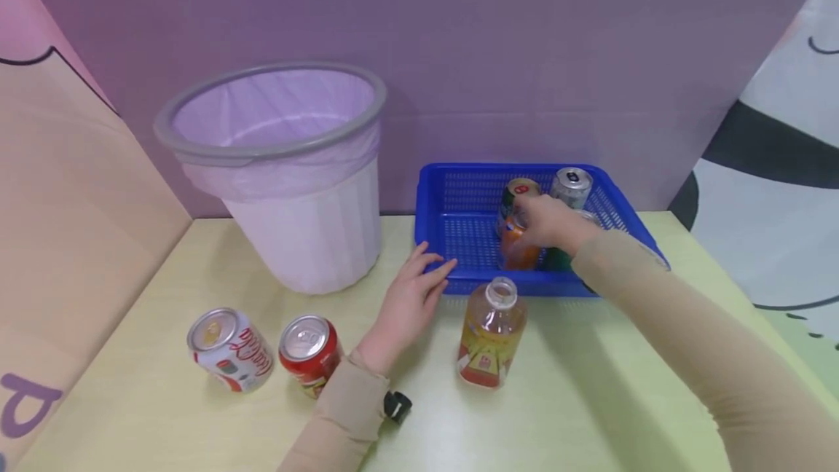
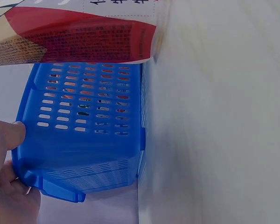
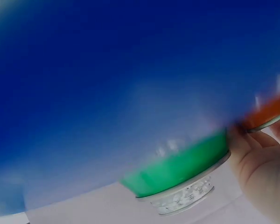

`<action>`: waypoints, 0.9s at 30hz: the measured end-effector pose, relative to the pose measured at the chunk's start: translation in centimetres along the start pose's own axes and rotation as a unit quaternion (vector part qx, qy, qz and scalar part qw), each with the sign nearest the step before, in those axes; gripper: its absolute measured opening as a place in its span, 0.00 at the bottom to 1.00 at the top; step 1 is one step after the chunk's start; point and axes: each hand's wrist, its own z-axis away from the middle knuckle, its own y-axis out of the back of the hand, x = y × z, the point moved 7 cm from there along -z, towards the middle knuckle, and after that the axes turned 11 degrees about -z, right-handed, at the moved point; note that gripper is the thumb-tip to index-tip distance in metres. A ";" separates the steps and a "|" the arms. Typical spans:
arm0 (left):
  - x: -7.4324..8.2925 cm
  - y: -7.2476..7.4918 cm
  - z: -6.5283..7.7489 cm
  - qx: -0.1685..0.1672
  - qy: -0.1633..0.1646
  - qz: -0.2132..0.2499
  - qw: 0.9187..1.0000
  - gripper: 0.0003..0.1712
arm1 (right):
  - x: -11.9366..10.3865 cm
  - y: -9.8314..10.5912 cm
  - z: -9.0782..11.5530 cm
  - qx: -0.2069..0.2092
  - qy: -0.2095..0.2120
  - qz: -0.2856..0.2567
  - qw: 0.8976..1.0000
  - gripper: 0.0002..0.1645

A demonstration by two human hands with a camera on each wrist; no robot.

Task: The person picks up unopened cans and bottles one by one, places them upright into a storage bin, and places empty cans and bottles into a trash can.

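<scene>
In the head view my right hand (image 1: 550, 223) reaches into the blue plastic basket (image 1: 429, 191) and grips an orange can (image 1: 519, 252) near its top. Around that can stand a dark green can (image 1: 507, 202) with a gold lid, a silver can (image 1: 572, 184) and a green can (image 1: 558, 261), partly hidden by the hand. My left hand (image 1: 409, 301) is at the basket's front left corner. The left wrist view has its thumb (image 2: 14, 134) and curled fingers on either side of the basket rim. Blue basket wall fills much of the right wrist view, with the green can (image 3: 177, 170) below.
A drink bottle (image 1: 488, 348) without a cap stands in front of the basket. A white and red cola can (image 1: 239, 355) and a red can (image 1: 311, 355) are at the left. Behind them is a bin (image 1: 314, 224) lined with a bag, close to the purple wall (image 1: 459, 57).
</scene>
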 end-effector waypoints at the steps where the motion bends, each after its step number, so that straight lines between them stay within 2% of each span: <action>1: -0.1 0.0 0.0 0.001 0.001 0.002 1.000 0.19 | -0.1 0.0 0.0 -0.001 -0.001 -0.003 1.000 0.38; 11: -0.1 0.0 0.1 0.007 -0.008 0.004 1.000 0.19 | 0.0 -0.4 0.1 0.016 -0.011 0.021 1.000 0.32; 17: 0.0 -0.1 0.1 0.005 -0.008 0.004 1.000 0.19 | 0.0 -0.5 0.3 0.022 -0.017 0.040 0.999 0.36; 27: 0.0 -0.1 0.0 0.002 -0.010 -0.001 1.000 0.19 | 0.4 -0.5 0.7 0.001 -0.025 -0.001 1.000 0.37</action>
